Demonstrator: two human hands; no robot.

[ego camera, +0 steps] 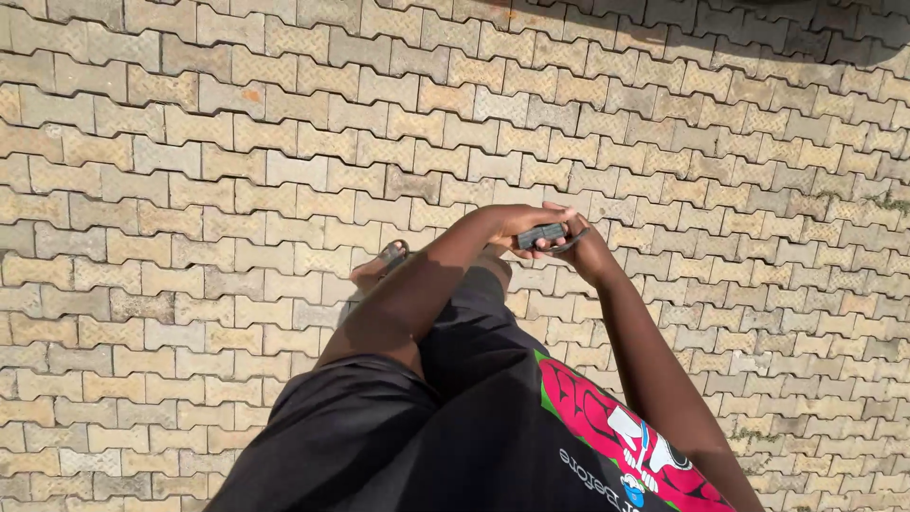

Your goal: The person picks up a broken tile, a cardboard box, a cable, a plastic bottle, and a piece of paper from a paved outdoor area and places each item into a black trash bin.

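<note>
Both hands meeting mid-frame over paving (190, 190), left hand (517, 223) and right hand (580, 248) closed round small dark oblong object (541, 234), pinched between fingers; likely slip and drop onto hard bricks near sandalled foot (381, 264), given loose-looking fingertip hold.
</note>
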